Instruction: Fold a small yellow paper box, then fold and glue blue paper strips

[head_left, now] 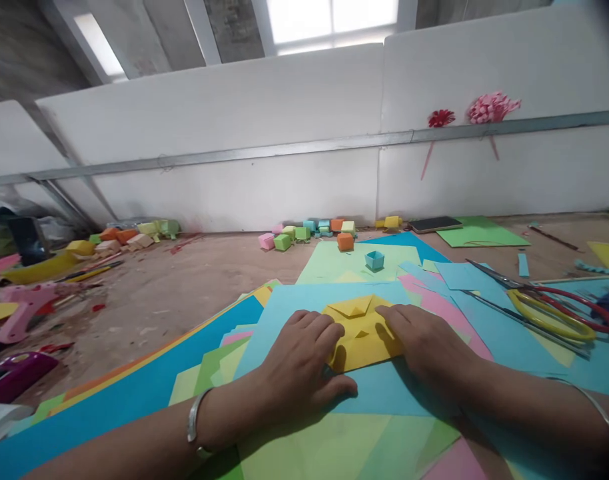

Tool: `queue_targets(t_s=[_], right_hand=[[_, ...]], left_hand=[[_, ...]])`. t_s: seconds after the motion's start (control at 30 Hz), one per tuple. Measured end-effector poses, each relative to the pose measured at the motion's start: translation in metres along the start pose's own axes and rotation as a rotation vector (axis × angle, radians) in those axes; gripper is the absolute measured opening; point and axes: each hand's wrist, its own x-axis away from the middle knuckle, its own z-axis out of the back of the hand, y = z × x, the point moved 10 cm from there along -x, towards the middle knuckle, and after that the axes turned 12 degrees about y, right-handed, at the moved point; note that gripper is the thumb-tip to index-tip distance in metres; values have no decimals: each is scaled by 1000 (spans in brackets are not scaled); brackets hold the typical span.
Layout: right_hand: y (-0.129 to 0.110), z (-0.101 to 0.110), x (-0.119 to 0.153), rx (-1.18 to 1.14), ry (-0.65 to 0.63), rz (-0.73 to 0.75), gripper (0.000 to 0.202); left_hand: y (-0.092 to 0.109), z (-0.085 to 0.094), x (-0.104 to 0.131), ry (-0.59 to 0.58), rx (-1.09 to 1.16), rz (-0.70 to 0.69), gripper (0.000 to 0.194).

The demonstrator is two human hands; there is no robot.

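A folded sheet of yellow paper [363,343] lies on light blue paper [379,393], its top creased into raised flaps. My left hand [304,357] grips its left edge with curled fingers, the thumb stretched out over the blue sheet. At the right edge my right hand [422,337] holds the paper, fingertips on top and thumb hidden. Just beyond the yellow paper, a small open blue paper box [374,261] stands on a pale green sheet [324,261].
Scissors with yellow and red handles [549,317] lie to the right. Small coloured paper boxes [304,233] line the white wall [234,193]. On the left are a pink glue gun [27,307] and a purple stapler-like tool [19,377]. Two paper flowers [492,109] hang on the metal rail.
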Motion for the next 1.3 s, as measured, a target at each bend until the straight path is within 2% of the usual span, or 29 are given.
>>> queue_targets(t_s=[0.07,0.17,0.3,0.43,0.57,0.67,0.77,0.93,1.1,1.3], right_hand=[[0,3,-1,-41,28,-24,34],[-4,3,-1,-106,3,-43,25],[-15,3,1,-148,-42,0,38],[-15,-2,1,-244,-78,-24,13],[-16,0,-2,-411,-38,-6,19],[-12,-2,-2,-463,-32,-17,19],[-1,-5,-4,-509,-25,-97,17],[13,-11,-7,-525,-72,-222,18],[14,-13,-5,-531,-117,-259,37],[19,-22,-5,-366,-134,-243,41]], left_hand=[[0,-5,0,-34,-42,-13,31],[0,-14,1,-77,-102,-60,14],[3,-18,2,-49,-164,-161,17],[0,-8,3,51,-109,-149,21],[0,-4,5,102,-14,-136,21],[-7,-3,5,141,10,-65,20],[-19,-2,4,167,70,52,22],[-29,-8,7,94,154,205,25],[-29,-13,7,14,105,241,23],[-40,-20,8,-59,25,334,23]])
